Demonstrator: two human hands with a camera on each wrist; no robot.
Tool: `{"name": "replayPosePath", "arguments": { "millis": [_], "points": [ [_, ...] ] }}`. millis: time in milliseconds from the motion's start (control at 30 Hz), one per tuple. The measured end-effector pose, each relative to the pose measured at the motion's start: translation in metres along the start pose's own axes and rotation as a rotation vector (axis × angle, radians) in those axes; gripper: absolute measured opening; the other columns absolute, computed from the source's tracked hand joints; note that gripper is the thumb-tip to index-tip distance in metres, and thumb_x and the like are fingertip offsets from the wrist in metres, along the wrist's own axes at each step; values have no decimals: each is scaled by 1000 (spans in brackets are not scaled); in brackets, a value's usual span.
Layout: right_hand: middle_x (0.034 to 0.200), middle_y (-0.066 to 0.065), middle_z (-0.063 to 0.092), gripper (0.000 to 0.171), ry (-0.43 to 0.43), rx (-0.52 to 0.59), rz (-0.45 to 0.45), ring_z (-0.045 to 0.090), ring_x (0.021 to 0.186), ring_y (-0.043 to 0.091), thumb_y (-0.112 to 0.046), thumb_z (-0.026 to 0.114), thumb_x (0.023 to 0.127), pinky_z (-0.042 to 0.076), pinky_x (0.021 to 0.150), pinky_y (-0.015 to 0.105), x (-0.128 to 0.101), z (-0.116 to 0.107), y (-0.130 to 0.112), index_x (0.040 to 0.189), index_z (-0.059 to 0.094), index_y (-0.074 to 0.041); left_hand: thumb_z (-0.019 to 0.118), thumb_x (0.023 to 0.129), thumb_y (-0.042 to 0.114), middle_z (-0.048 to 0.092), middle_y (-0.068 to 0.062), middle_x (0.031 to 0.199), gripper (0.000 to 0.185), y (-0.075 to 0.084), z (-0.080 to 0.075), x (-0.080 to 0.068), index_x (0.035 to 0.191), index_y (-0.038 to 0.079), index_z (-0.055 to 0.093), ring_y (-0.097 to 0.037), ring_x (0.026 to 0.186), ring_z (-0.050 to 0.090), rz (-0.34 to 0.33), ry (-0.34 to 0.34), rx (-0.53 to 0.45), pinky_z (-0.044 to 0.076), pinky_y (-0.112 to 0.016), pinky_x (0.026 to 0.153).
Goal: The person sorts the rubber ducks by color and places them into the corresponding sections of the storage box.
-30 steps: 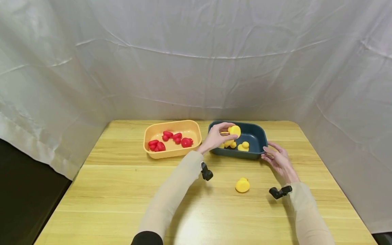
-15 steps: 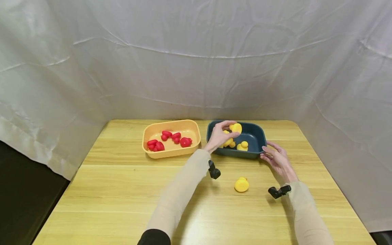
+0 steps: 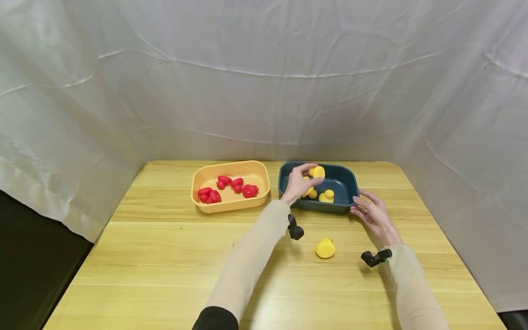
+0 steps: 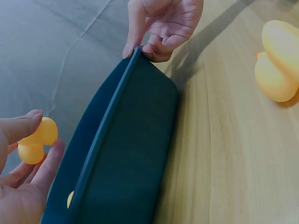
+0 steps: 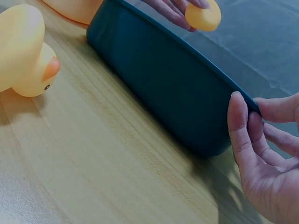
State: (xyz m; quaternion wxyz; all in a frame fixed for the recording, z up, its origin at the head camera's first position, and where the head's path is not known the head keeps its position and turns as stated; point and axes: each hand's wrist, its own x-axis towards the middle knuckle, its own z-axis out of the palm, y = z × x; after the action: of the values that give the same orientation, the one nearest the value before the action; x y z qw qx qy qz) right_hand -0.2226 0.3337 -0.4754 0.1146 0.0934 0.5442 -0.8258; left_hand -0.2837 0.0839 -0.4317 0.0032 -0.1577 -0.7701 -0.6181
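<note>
Between thumb and fingers, my left hand (image 3: 296, 184) holds a yellow rubber duck (image 3: 319, 172) over the dark blue bin (image 3: 321, 207). The left wrist view shows this duck (image 4: 39, 140) apart from the bin's wall (image 4: 126, 140). My right hand (image 3: 376, 219) pinches the bin's rim at its near right corner; in the right wrist view the thumb (image 5: 280, 108) lies over the rim and the fingers outside. Inside the bin sit a yellow duck (image 3: 327, 197) and more yellow ducks (image 3: 310, 193), partly hidden by my left hand. Another yellow duck (image 3: 325, 249) rests on the table in front.
An orange-yellow bin (image 3: 231, 207) with several red ducks (image 3: 250, 191) stands left of the blue one. Both are near the back of the wooden table (image 3: 165, 256). A pale curtain (image 3: 247, 91) hangs behind and at both sides.
My left forearm has swung to the right, while the hand with the duck has shifted only slightly over the blue bin. The right hand stays at the rim.
</note>
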Motion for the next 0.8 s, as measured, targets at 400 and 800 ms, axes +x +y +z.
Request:
{"name": "replayPosePath", "arguments": {
  "millis": [400,800],
  "points": [
    [82,5,63,68,-7,-3,-7,64,67,15,-11,58,86,57,66,24,0,-1,1,141,20,-9,75,71,19,64,-7,109,49,-4,11,3,117,16,59,-21,102,60,-65,40,31,54,-21,68],
    [81,5,63,68,-14,5,-13,64,66,14,-11,58,85,56,65,24,-1,1,1,141,19,-8,71,74,12,56,-5,124,46,-4,10,2,118,22,58,-22,112,55,-26,18,4,53,-24,78]
  ]
}}
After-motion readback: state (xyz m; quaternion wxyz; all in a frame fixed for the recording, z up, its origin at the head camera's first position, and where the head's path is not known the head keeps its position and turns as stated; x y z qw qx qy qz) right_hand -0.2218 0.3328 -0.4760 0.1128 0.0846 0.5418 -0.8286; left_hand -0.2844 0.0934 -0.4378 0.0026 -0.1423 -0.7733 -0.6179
